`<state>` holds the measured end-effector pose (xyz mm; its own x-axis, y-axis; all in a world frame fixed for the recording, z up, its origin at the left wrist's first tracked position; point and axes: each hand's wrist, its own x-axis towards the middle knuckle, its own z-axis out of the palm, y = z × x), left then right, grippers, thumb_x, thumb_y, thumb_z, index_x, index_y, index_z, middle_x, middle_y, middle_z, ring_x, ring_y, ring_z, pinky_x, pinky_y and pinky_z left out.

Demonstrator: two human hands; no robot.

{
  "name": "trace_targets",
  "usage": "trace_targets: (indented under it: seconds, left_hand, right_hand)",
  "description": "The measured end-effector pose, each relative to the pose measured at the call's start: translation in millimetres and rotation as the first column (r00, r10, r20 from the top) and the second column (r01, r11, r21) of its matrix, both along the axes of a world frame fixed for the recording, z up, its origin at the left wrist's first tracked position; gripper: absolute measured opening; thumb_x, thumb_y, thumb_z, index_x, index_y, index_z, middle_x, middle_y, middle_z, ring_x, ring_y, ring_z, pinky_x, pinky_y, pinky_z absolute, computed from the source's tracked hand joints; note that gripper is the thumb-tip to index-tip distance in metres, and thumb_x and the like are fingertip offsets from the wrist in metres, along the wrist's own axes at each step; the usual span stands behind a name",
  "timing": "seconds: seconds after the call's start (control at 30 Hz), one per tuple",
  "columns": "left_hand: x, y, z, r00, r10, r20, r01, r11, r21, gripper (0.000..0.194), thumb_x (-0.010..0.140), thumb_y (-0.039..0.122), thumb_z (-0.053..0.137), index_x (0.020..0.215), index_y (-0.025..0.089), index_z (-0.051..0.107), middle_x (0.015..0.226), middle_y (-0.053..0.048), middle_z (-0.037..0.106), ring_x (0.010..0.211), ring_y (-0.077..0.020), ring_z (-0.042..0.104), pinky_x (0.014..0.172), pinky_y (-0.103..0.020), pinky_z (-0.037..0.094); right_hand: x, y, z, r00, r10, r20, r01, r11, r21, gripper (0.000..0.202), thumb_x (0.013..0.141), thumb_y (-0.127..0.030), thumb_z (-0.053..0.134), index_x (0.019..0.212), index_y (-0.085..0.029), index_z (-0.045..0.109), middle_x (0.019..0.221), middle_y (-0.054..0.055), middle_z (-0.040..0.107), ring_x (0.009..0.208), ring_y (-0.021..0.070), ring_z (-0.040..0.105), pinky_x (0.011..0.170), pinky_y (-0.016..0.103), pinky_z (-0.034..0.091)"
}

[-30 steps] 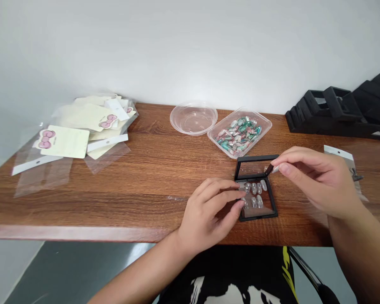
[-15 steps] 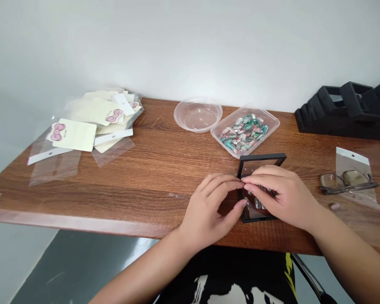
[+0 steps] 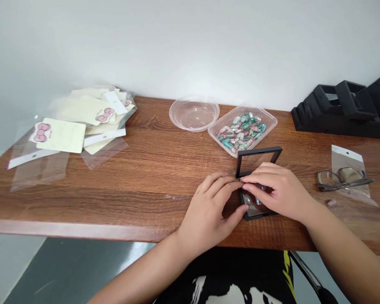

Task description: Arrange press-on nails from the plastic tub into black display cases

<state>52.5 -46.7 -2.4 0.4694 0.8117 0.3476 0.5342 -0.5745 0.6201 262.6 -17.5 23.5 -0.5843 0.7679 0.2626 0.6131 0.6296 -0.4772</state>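
Press-on nails (image 3: 252, 200) in the open black case (image 3: 256, 182) look light, slick and fiddly, so both hands' fingers (image 3: 223, 190) pinch together over them, best gripped by their edges.

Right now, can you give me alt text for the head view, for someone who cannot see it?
Two bare hands, left hand and right hand, meet over an open black case of press-on nails on a wooden table. Behind it sit a tub of nails and an empty clear bowl; bagged cards lie far left, glasses right.
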Motion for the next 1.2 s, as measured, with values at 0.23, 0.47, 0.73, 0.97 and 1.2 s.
trace_targets:
  seconds: [0.23, 0.47, 0.73, 0.97, 1.2]
  left_hand:
    - [0, -1, -1.3, 0.999, 0.017, -0.039, -0.017, 1.000, -0.005, 0.032, 0.091, 0.030, 0.065, 0.120, 0.018, 0.059, 0.120, -0.008, 0.066, 0.120, -0.0278, 0.051, 0.106, -0.048, 0.046]
    - [-1, -3, -2.1, 0.998, 0.024, -0.065, -0.025, 1.000, -0.002, 0.032, 0.092, 0.031, 0.064, 0.121, 0.017, 0.060, 0.123, -0.008, 0.065, 0.122, -0.0286, 0.050, 0.107, -0.049, 0.046]
    - [0, -3, -1.1, 0.993, 0.061, -0.099, -0.062, 0.998, -0.004, 0.032, 0.092, 0.029, 0.063, 0.122, 0.018, 0.061, 0.123, -0.007, 0.065, 0.130, -0.0310, 0.044, 0.109, -0.052, 0.043]
    - [1, -3, 0.2, 0.990, 0.076, -0.122, -0.080, 0.996, -0.025, 0.034, 0.092, 0.030, 0.062, 0.124, 0.019, 0.060, 0.123, -0.006, 0.065, 0.131, -0.0302, 0.043, 0.111, -0.050, 0.041]
    - [4, -4, 2.3, 0.984, 0.062, -0.166, -0.067, 0.997, -0.028, 0.039, 0.095, 0.036, 0.058, 0.131, 0.020, 0.056, 0.129, -0.008, 0.060, 0.134, -0.0299, 0.041, 0.113, -0.050, 0.038]
  right_hand:
    - [0, -3, -3.6, 0.999, 0.006, 0.032, -0.006, 1.000, 0.030, 0.023, 0.098, -0.023, 0.053, 0.109, -0.020, 0.073, 0.093, 0.006, 0.072, 0.084, 0.0189, 0.061, 0.077, 0.036, 0.054]
    - [-1, -4, -7.4, 0.996, -0.026, 0.083, 0.021, 0.998, 0.065, 0.025, 0.099, -0.023, 0.051, 0.112, -0.017, 0.072, 0.099, 0.008, 0.069, 0.091, 0.0199, 0.062, 0.080, 0.037, 0.054]
    - [-2, -6, -2.1, 0.994, -0.042, 0.098, 0.034, 0.996, 0.083, 0.029, 0.099, -0.024, 0.051, 0.119, -0.014, 0.069, 0.098, 0.010, 0.072, 0.087, 0.0209, 0.063, 0.078, 0.038, 0.055]
    - [8, -4, 13.1, 0.999, 0.051, -0.005, -0.050, 0.998, 0.025, 0.019, 0.091, -0.019, 0.061, 0.103, -0.021, 0.075, 0.093, 0.005, 0.074, 0.084, 0.0191, 0.060, 0.076, 0.036, 0.053]
    - [23, -1, 17.4, 0.995, -0.009, 0.097, 0.009, 1.000, -0.003, 0.021, 0.091, -0.017, 0.059, 0.105, -0.020, 0.074, 0.097, 0.006, 0.072, 0.089, 0.0196, 0.059, 0.080, 0.036, 0.051]
